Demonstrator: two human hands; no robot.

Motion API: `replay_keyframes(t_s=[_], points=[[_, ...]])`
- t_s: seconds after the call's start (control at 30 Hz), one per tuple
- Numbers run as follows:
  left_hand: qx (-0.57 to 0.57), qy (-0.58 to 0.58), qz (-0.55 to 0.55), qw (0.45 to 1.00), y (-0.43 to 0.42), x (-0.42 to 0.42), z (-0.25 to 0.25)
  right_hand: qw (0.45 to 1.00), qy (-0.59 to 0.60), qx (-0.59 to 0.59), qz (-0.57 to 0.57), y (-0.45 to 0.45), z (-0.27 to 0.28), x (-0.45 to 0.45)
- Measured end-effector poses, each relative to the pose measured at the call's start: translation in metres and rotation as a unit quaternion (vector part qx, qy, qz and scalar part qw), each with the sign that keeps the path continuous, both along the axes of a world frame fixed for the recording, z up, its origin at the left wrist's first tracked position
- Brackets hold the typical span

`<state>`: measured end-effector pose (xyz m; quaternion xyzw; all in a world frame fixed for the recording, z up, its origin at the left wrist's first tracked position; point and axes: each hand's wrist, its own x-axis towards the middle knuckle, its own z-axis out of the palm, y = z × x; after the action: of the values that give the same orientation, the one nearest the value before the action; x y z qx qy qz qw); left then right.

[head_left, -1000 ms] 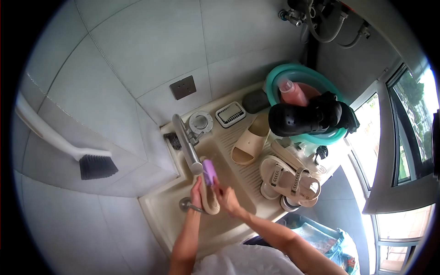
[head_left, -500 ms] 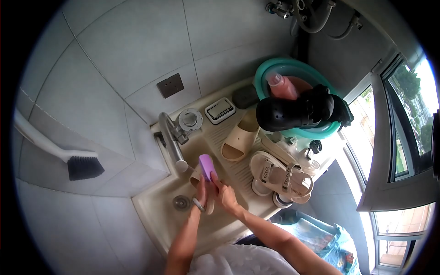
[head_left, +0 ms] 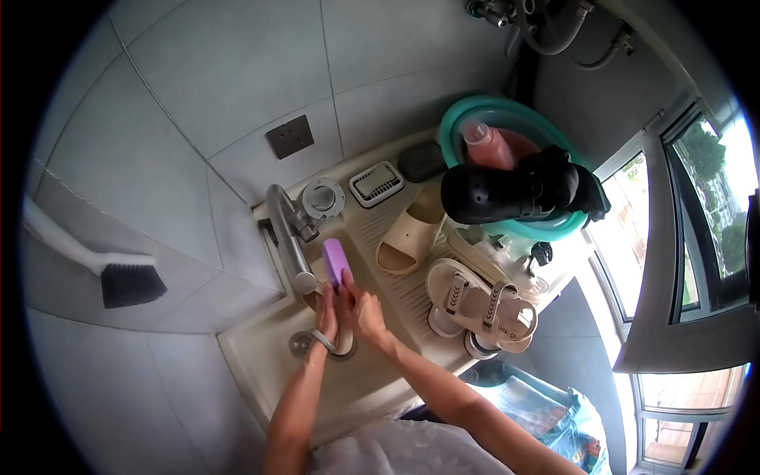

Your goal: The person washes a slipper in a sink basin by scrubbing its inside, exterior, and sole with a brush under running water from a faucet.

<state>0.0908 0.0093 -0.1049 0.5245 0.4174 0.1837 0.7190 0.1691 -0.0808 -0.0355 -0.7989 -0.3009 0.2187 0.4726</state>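
Note:
Under the tap (head_left: 290, 241), over the sink basin (head_left: 273, 348), my left hand (head_left: 326, 317) grips a beige slipper (head_left: 346, 342), mostly hidden by both hands. A bracelet circles the left wrist. My right hand (head_left: 362, 313) is closed around a purple brush (head_left: 336, 260), pressed close against the slipper. The brush's bristles are not visible. Right of the basin, on the ribbed drainboard, lies another beige slipper (head_left: 408, 239). Strapped beige sandals (head_left: 475, 297) sit further right.
A teal basin (head_left: 455, 131) holds a pink bottle (head_left: 488, 146) and black footwear (head_left: 495, 195). A soap dish (head_left: 377, 184) stands by the wall. At the left hangs a dark-bristled brush (head_left: 131, 283). An open window is at the right, a blue bag (head_left: 566, 419) below.
The slipper has turned and shifted under the tap over the last second, with both hands moving along with it. The purple brush has moved left and away from the body. The view has shifted slightly.

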Motion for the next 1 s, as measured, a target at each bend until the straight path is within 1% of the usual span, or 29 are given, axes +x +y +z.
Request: replay_keyframes(t_s=[0.03, 0.1, 0.13, 0.17, 0.2, 0.23, 0.27, 0.3, 0.33, 0.37, 0.43, 0.5, 0.53, 0.57, 0.63, 0.7, 0.73, 0.77, 0.8, 0.83, 0.87, 0.9, 0.93, 0.97, 1.0], points=[[0.062, 0.022, -0.032, 0.997, -0.006, 0.001, 0.009, 1.000, 0.004, -0.004, -0.004, 0.000, -0.003, 0.000], [0.065, 0.036, -0.022, 0.997, 0.003, -0.001, -0.019, 1.000, 0.013, -0.011, -0.011, 0.000, -0.009, 0.001], [0.061, 0.040, -0.009, 0.997, 0.016, -0.005, -0.042, 1.000, -0.013, -0.001, -0.004, -0.010, -0.011, -0.008], [0.055, 0.045, 0.005, 0.997, 0.022, -0.007, -0.054, 0.999, -0.037, 0.006, 0.005, -0.022, -0.013, -0.018], [-0.001, 0.041, 0.070, 0.997, 0.020, -0.002, -0.045, 0.999, -0.034, 0.011, 0.012, -0.028, -0.010, -0.025], [-0.052, -0.047, 0.033, 0.997, 0.008, 0.004, -0.001, 0.999, -0.031, 0.016, 0.019, -0.035, -0.006, -0.032], [-0.035, -0.018, 0.037, 0.999, 0.008, 0.005, -0.009, 0.999, -0.028, 0.020, 0.026, -0.042, -0.003, -0.039], [-0.019, 0.012, 0.040, 0.999, 0.006, 0.003, -0.026, 0.999, -0.023, 0.001, 0.028, -0.042, 0.001, -0.034], [0.084, 0.020, -0.002, 0.996, -0.003, 0.006, -0.016, 1.000, -0.015, -0.007, 0.016, -0.032, -0.005, -0.021], [0.025, 0.010, -0.032, 0.999, -0.013, 0.005, -0.005, 0.999, -0.020, -0.027, 0.010, -0.027, -0.010, -0.008], [0.040, 0.004, -0.069, 0.997, -0.018, 0.009, 0.003, 1.000, 0.012, 0.010, -0.006, -0.019, -0.006, 0.003], [0.072, 0.032, -0.055, 0.995, -0.004, 0.011, 0.005, 0.998, 0.002, 0.057, -0.022, -0.021, -0.003, -0.003], [0.060, 0.029, -0.022, 0.998, 0.011, 0.012, -0.020, 0.999, -0.017, 0.044, -0.014, -0.026, -0.008, -0.012], [0.010, 0.003, 0.041, 0.999, 0.021, 0.012, -0.033, 0.998, -0.032, 0.045, 0.018, -0.037, 0.001, -0.022], [0.096, 0.049, 0.005, 0.994, 0.024, 0.001, -0.037, 0.999, -0.017, 0.044, 0.010, -0.040, -0.008, -0.029], [0.150, 0.022, 0.007, 0.988, 0.011, -0.001, -0.046, 1.000, -0.001, 0.016, 0.013, -0.035, -0.015, -0.017], [0.227, 0.051, -0.058, 0.971, 0.006, -0.005, -0.050, 0.999, 0.041, 0.007, 0.001, -0.027, -0.014, -0.007], [0.329, 0.077, -0.097, 0.936, 0.005, -0.008, -0.053, 0.999, 0.049, 0.013, -0.009, -0.020, -0.020, 0.002], [0.429, 0.102, -0.122, 0.889, 0.003, -0.009, -0.049, 0.998, 0.057, 0.018, -0.018, -0.013, -0.026, 0.011], [0.548, 0.123, -0.120, 0.819, 0.000, -0.004, -0.033, 0.997, 0.066, 0.021, -0.019, -0.011, -0.027, 0.014], [0.414, 0.089, -0.071, 0.903, -0.003, -0.001, -0.027, 0.997, 0.075, 0.023, -0.021, -0.009, -0.028, 0.018], [0.267, 0.054, -0.019, 0.962, -0.006, -0.001, -0.027, 0.996, 0.080, 0.018, -0.022, -0.010, -0.028, 0.017], [0.123, -0.038, -0.023, 0.991, 0.004, -0.006, -0.025, 0.997, 0.076, 0.012, -0.009, -0.012, -0.032, 0.016], [0.093, -0.033, 0.003, 0.995, 0.004, -0.006, -0.025, 0.996, 0.083, 0.034, -0.013, -0.012, -0.041, 0.013], [0.056, -0.073, 0.034, 0.995, 0.003, -0.003, -0.025, 0.997, 0.079, 0.020, -0.010, -0.016, -0.037, 0.009]])
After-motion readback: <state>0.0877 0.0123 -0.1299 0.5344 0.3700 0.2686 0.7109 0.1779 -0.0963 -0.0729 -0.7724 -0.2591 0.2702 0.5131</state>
